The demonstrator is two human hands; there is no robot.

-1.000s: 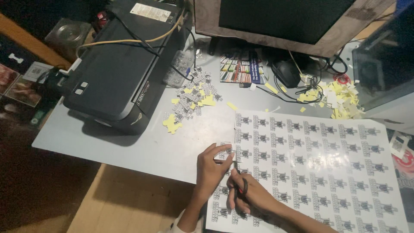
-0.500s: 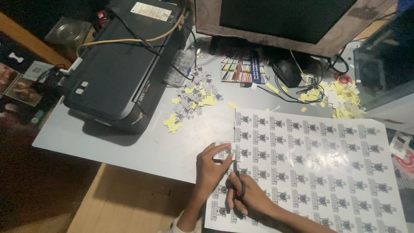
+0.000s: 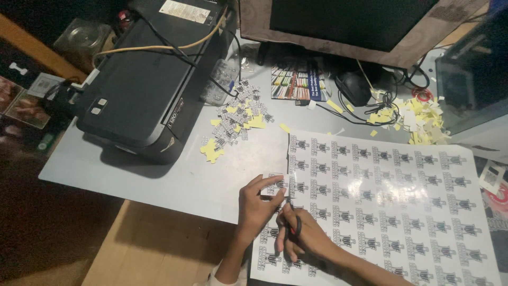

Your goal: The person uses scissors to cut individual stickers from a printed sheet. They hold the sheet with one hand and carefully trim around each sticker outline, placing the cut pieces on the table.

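I'm mid-cut: left hand [image 3: 256, 206] fingers pinch a sticker [image 3: 276, 185], right hand [image 3: 299, 235] grips scissors [image 3: 294, 222]; next, steady snipping

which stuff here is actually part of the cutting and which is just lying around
In use: left hand, cut piece, right hand, scissors, printed sheet.
Lying about: printer, mouse, yellow scraps, monitor.

white sheet [image 3: 391, 196] of black figures; yellow scraps [image 3: 415, 119]; black printer [image 3: 140, 90].
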